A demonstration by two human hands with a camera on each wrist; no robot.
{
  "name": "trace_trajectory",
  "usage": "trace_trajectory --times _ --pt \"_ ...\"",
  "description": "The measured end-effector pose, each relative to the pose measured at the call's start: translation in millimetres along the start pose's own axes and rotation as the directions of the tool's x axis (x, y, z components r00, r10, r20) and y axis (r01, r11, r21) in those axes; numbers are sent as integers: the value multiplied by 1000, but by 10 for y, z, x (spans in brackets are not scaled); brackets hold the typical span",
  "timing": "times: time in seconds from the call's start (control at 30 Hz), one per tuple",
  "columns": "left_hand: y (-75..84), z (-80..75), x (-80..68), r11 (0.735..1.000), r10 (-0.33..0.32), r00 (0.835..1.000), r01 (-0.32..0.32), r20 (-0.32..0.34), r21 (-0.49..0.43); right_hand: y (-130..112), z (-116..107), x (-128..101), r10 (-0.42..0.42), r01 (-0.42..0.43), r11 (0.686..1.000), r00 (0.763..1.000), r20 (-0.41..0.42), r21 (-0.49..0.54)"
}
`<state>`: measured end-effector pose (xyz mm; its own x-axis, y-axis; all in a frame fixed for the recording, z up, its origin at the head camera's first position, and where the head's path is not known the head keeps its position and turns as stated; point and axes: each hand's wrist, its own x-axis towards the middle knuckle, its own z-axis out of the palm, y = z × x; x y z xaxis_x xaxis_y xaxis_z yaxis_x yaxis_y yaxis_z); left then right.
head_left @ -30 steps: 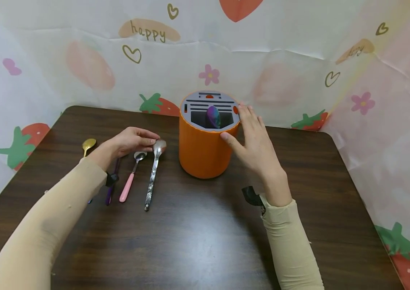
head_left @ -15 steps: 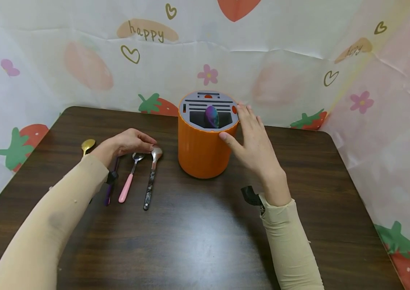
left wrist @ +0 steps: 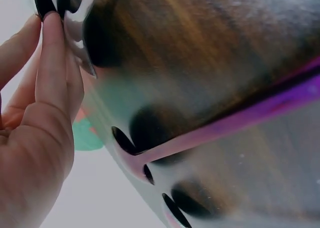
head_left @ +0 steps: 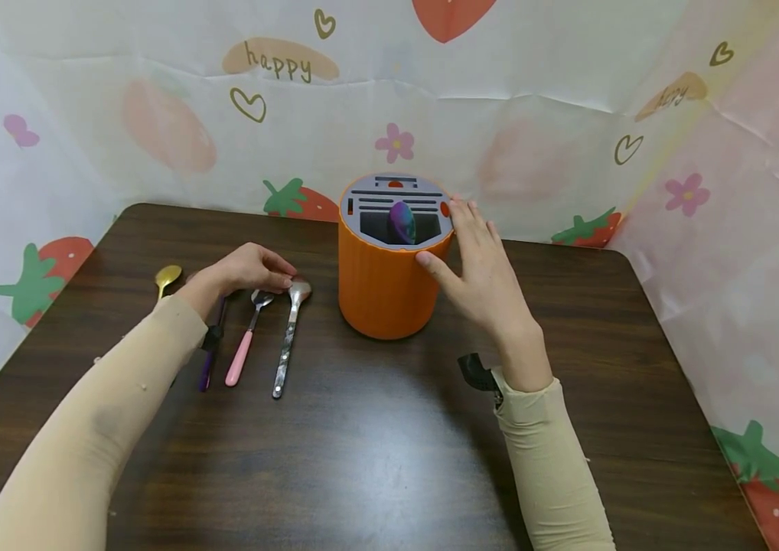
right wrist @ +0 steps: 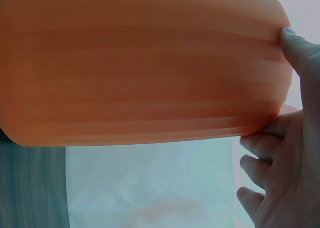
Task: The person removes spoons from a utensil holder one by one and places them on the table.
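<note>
In the head view my left hand [head_left: 252,272] pinches the bowl end of a silver spoon [head_left: 298,291] with a black-and-white marbled handle, which lies on the table. The left wrist view shows that hand's fingertips [left wrist: 52,21] against shiny metal, partly cut off by the frame. My right hand [head_left: 486,279] rests against the right side of an orange round utensil holder [head_left: 386,295], thumb at the front rim and fingers extended toward the back. In the right wrist view the thumb touches the holder's [right wrist: 145,73] edge. A purple-blue oval utensil end [head_left: 402,222] sticks up from its large slot.
Left of the marbled spoon lie a pink-handled spoon [head_left: 241,360], a purple utensil [head_left: 206,371] and a gold spoon [head_left: 167,274], partly behind the left arm. The holder's grey slotted top [head_left: 362,191] faces up. A patterned curtain [head_left: 472,76] hangs behind the dark wooden table [head_left: 389,459].
The spoon's bowl end has dropped slightly and tilted under my left hand's fingers, then stays there. My right hand and the holder stay in place.
</note>
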<state>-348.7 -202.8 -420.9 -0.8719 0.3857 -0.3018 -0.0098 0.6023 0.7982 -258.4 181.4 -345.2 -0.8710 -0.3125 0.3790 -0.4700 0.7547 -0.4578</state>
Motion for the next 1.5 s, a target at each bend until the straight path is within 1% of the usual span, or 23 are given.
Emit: trace_trajectory --times 0.2,0.4,0.5,0.6,0.67,0.87,0.93,1.0,1.13,1.17,1.27,1.37,1.4,1.47,1.5 --pt "-34 15 -15 999 -5 1000 4 -24 -38 -5 -5 4 -5 5 1000 1000 -2 0" --pt "-17 -3 -54 1000 19 999 -18 -42 15 -6 -3 0 -7 7 1000 1000 -5 1" --pt "17 -13 -97 999 44 997 -42 -71 29 -2 0 -4 -8 8 1000 1000 -5 1" --pt "85 -7 -145 997 72 990 -70 -120 17 4 1 -7 -10 10 1000 1000 -8 1" --pt "153 2 -187 996 90 983 -89 -161 15 7 1 -10 -10 10 1000 1000 -8 2" --pt "467 43 -365 989 132 954 -147 -268 -35 13 6 -16 -8 8 1000 1000 -9 5" --pt "574 56 -416 982 160 940 -182 -303 -47 14 9 -18 -10 10 1000 1000 -10 5" --pt "673 71 -463 973 190 921 -224 -339 -63 15 12 -19 -12 12 1000 1000 -13 5" --pt "828 106 -534 943 254 875 -318 -412 -96 12 16 -16 -15 15 1000 1000 -13 5" --pt "867 115 -550 934 269 862 -343 -429 -104 10 16 -15 -15 15 1000 1000 -13 6" --pt "987 151 -578 892 336 815 -436 -472 -118 5 17 -14 -16 17 1000 1000 -14 6" --pt "1133 194 -587 844 408 757 -526 -510 -106 5 17 -14 -18 18 1000 1000 -16 6" --pt "1182 211 -592 829 429 740 -550 -518 -100 6 16 -14 -19 19 1000 1000 -17 6" --pt "1280 241 -596 808 458 716 -582 -527 -88 8 17 -12 -22 23 1000 1000 -19 8" --pt "1328 257 -600 801 468 709 -592 -527 -85 6 17 -12 -23 23 1000 1000 -20 8"
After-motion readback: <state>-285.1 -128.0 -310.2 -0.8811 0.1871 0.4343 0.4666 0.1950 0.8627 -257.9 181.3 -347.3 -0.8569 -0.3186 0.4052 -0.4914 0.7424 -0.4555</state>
